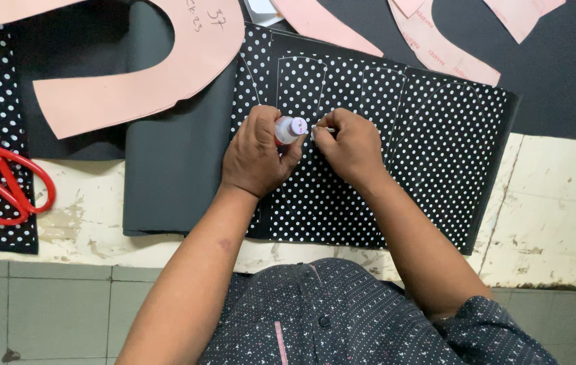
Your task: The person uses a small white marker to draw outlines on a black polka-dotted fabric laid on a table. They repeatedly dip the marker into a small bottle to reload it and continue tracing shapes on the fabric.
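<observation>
Dark dotted shirt (342, 318) seen nearest lens. Left hand (255, 155) closed around small white bottle (289, 128), held over polka-dot fabric (369, 162). Right hand (350, 145) pinched shut on thin pen-like piece (325, 129) at bottle tip. Red scissors (4, 186) laid well apart at left. Pink paper pattern (146, 67) placed above.

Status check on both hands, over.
Left hand grips small white bottle. Right hand pinches thin tool at its tip. Both over polka-dot fabric. Nothing obstructing.
</observation>
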